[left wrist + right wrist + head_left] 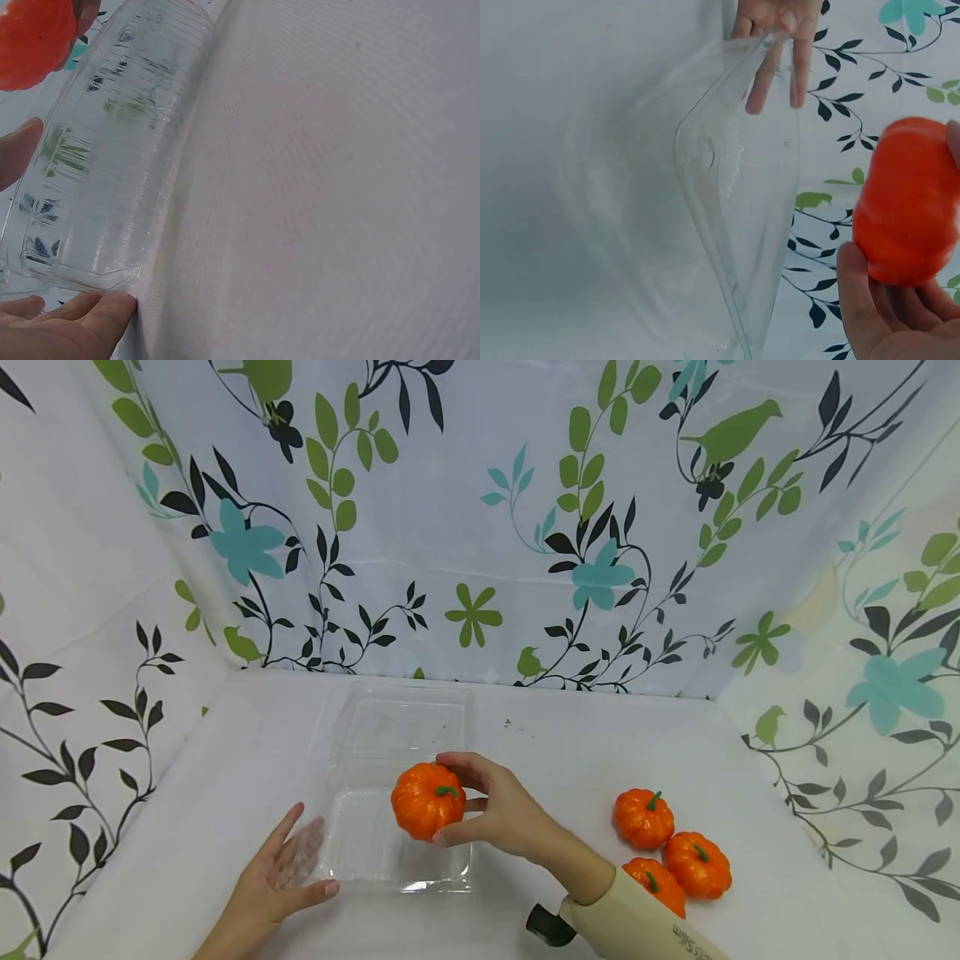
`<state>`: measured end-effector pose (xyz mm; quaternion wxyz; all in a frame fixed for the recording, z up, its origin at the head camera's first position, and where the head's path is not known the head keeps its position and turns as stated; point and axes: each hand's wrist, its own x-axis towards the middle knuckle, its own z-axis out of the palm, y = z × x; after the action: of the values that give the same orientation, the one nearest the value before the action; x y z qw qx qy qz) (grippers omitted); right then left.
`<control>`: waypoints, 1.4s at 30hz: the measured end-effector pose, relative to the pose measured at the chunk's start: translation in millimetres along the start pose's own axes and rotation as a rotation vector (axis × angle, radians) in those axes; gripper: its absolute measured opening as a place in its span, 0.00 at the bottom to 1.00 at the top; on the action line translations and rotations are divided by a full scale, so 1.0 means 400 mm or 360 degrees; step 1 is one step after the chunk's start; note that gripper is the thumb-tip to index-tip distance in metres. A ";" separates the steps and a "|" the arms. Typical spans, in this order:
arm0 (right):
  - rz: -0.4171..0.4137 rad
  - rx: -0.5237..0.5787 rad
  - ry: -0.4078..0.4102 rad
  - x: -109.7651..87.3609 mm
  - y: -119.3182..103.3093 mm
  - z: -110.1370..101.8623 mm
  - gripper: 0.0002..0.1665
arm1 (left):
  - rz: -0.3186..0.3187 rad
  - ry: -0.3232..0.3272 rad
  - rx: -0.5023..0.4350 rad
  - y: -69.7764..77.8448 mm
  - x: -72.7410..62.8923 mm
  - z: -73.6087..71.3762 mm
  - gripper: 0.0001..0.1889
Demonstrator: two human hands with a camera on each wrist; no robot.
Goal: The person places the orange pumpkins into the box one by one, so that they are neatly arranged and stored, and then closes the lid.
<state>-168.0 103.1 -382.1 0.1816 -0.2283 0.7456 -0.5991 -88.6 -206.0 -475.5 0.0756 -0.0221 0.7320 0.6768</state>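
Observation:
A small orange pumpkin (pixel 422 803) with a green stem is held above the clear plastic container. My right hand (pixel 498 806) grips it from the right side, thumb in front and fingers behind. The container (pixel 352 887) lies with its lid (pixel 401 718) folded back, away from me. At its left side my left hand (pixel 273 872) rests against the wall with fingers fairly straight and thumb apart. Through the clear plastic, the left fingers (pixel 762 82) show in the right wrist view. That view also shows the pumpkin (pixel 907 202) between the right thumb and fingers.
Three more orange pumpkins stand together on the right: one at the back (pixel 643 818), one at the right (pixel 699 866), and one (pixel 660 885) partly behind the right sleeve (pixel 637 922). A patterned curtain (pixel 510 602) hangs behind the white table (pixel 555 752).

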 end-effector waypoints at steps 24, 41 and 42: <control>-0.0058 0.0009 0.0113 0.073 0.060 0.090 0.45 | 0.0003 0.0001 -0.0006 -0.010 0.005 -0.003 0.59; 0.0061 -0.0278 0.0177 0.121 0.098 0.166 0.48 | -0.0003 -0.0004 -0.0035 -0.005 0.004 -0.003 0.58; 0.0066 -0.0295 0.0183 0.121 0.098 0.168 0.48 | -0.0001 -0.0006 -0.0044 -0.005 0.004 -0.003 0.58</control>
<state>-176.4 28.6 -434.8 0.1291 -0.1939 0.8116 -0.5357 -90.0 -207.4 -477.5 0.0766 -0.0220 0.7225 0.6868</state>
